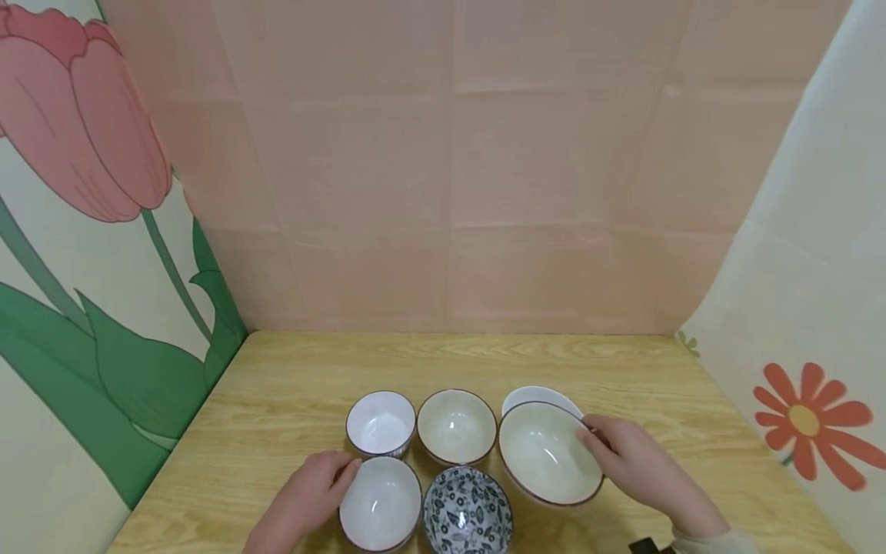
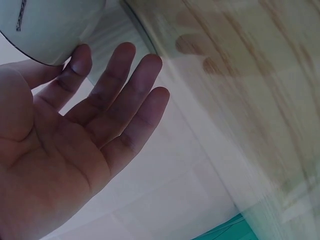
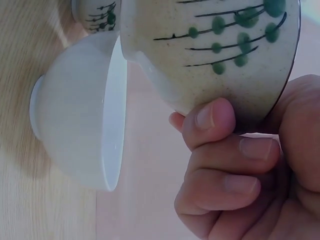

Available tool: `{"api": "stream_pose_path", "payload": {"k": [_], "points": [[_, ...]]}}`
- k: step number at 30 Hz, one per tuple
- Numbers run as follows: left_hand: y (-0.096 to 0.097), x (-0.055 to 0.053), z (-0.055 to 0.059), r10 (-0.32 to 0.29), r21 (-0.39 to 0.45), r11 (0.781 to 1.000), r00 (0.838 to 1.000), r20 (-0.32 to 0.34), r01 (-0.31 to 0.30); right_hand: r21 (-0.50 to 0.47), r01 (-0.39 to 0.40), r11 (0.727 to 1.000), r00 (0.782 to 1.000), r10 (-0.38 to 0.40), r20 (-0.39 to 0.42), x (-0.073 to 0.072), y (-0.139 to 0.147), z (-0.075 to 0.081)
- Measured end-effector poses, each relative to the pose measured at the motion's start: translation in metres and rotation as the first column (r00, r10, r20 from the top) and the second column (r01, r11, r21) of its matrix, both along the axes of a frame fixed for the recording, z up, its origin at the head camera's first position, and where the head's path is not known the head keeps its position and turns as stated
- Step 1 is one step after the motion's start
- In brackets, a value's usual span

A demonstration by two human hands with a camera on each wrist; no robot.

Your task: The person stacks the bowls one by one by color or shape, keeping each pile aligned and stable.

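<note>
Taking the blue-black floral-patterned round ceramic bowl (image 1: 468,511) as landmark, the right hand (image 1: 633,462) is holding a large cream round ceramic bowl (image 1: 547,458) to its right and farther back. The thumb is pressing inside the rim while curled fingers are bearing on the outer wall; this pinch is probably keeping the bowl steady by one edge as it is hanging off the wood-grain table (image 1: 291,385). Immediately left of the landmark, the left hand (image 1: 311,492) is pinching the rim of a pale off-white round ceramic bowl (image 1: 381,504) between thumb and forefinger, the other fingers spreading loose, perhaps just for steadying; whether that bowl is resting on the table, I cannot tell.

Behind the landmark, a smaller cream round bowl (image 1: 455,425) is standing, with a small white dark-rimmed bowl (image 1: 379,422) sitting behind and left. A plain white bowl (image 1: 536,395) is standing behind and right, partly hiding beyond the large one.

The large cream bowl is showing a glossy inside, a thin brown rim and green-dotted dark sprigs outside.
</note>
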State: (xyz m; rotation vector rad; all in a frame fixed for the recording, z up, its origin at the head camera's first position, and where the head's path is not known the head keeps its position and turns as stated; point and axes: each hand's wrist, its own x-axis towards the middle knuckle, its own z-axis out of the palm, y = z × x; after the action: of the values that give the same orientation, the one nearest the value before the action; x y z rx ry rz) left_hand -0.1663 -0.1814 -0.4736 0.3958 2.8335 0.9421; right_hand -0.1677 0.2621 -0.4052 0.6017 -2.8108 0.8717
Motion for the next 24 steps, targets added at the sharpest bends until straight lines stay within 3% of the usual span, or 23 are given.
{"api": "stream_pose_path", "payload": {"k": [17,24], "points": [[0.001,0.003,0.003,0.006,0.004,1.0,1.0,-0.007,-0.006,-0.048,0.035,0.998,0.992,-0.028,0.125,-0.015,-0.027,0.01],[0.002,0.005,0.005,0.024,-0.007,1.0,1.0,-0.006,-0.024,-0.069,0.05,0.996,0.996,-0.045,0.08,-0.023,-0.042,0.008]]}}
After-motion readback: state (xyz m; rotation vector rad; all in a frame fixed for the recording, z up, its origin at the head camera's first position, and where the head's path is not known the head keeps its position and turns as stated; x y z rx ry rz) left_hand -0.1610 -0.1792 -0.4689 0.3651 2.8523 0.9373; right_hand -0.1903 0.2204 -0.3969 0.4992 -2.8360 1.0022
